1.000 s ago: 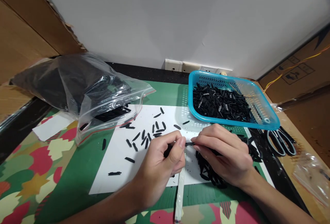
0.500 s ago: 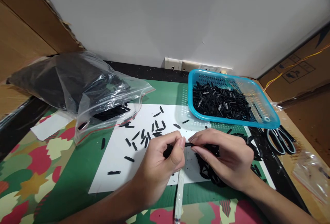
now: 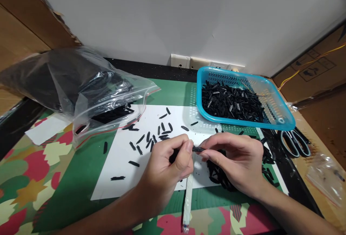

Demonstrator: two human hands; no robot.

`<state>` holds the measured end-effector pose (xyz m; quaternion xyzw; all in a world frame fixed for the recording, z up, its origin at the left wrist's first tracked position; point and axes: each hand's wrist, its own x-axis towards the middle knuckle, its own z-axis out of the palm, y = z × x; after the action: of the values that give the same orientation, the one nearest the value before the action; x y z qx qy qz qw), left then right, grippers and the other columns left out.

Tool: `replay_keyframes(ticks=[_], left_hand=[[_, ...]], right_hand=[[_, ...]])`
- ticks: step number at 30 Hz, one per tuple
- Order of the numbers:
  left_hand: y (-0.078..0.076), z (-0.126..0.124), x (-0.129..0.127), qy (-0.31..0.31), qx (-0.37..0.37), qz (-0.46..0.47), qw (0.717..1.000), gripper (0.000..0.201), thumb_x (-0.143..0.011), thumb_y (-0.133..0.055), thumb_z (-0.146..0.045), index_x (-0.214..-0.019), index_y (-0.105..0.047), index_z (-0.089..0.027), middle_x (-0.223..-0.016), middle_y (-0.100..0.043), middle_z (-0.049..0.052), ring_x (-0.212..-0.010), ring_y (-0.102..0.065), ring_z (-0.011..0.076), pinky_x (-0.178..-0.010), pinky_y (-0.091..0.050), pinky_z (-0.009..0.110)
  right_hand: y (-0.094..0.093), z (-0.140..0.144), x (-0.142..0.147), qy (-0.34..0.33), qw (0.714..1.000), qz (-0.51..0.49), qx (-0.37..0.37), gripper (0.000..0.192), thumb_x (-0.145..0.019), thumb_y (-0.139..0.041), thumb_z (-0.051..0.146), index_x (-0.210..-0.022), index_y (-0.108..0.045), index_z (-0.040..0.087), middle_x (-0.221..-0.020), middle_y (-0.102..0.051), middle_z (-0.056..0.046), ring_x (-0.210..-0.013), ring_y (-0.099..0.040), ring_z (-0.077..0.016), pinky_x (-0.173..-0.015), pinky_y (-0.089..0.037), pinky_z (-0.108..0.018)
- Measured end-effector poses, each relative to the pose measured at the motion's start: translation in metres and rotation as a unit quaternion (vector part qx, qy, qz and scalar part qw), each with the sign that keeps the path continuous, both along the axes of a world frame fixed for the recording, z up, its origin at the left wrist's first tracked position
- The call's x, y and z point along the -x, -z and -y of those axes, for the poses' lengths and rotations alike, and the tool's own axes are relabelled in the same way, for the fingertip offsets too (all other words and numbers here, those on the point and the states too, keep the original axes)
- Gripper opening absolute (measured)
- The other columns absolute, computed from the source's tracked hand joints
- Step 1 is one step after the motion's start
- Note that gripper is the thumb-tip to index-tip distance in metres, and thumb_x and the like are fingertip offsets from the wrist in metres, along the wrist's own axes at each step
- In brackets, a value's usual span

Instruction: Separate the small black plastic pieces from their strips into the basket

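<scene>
A small, narrow black plastic piece [image 3: 198,149] spans the gap between my two hands above the white paper. My left hand [image 3: 173,161] is closed, thumb pressed against the curled forefinger at the piece's left end. From the right, my right hand [image 3: 234,161] pinches the other end between thumb and fingertips. Below my left hand runs a white-wrapped strip [image 3: 188,199]; whether that hand touches it I cannot tell. Similar black pieces [image 3: 148,139] lie scattered on the paper [image 3: 108,188] to the left. A heap of black pieces [image 3: 220,175] sits partly hidden under my right hand.
A blue plastic basket [image 3: 245,123] with many black pieces stands at the back right. At the left lies a large clear zip bag [image 3: 89,94] full of black material. Scissors [image 3: 294,145] and a small clear bag [image 3: 325,179] are at the right. A wall with sockets [image 3: 180,62] rises behind.
The camera view has shifted slightly, moving the surroundings a little upward. Both hands keep their pinch on the black piece, and more of it now shows between them.
</scene>
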<state>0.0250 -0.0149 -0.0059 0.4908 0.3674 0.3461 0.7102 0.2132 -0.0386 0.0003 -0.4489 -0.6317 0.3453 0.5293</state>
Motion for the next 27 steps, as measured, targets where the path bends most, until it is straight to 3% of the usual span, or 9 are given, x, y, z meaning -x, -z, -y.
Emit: replay_keyframes(ticks=[16,27], left_hand=[[0.0026,0.0009,0.0019,0.016,-0.028,-0.033,0.999,0.049,-0.106,-0.054,-0.050,-0.068,-0.042,-0.021,-0.051,-0.035,-0.008,-0.047,-0.029,0.0075,-0.047,-0.023,0.025],[0.0038,0.0017,0.0026,0.020,-0.024,-0.015,0.999,0.049,-0.106,-0.053,-0.051,-0.068,-0.040,-0.022,-0.052,-0.034,-0.008,-0.048,-0.028,0.0075,-0.047,-0.022,0.025]], right_hand=[[0.0007,0.0024,0.0001,-0.058,0.998,-0.014,-0.016,0.017,-0.089,-0.077,0.006,-0.100,-0.078,0.018,-0.088,-0.079,-0.005,-0.078,-0.076,-0.0181,-0.069,-0.063,-0.029],[-0.0003,0.0002,-0.0039,-0.037,0.999,-0.013,-0.008,0.019,-0.082,-0.086,0.004,-0.091,-0.080,0.019,-0.082,-0.083,-0.001,-0.068,-0.078,-0.0133,-0.066,-0.063,-0.019]])
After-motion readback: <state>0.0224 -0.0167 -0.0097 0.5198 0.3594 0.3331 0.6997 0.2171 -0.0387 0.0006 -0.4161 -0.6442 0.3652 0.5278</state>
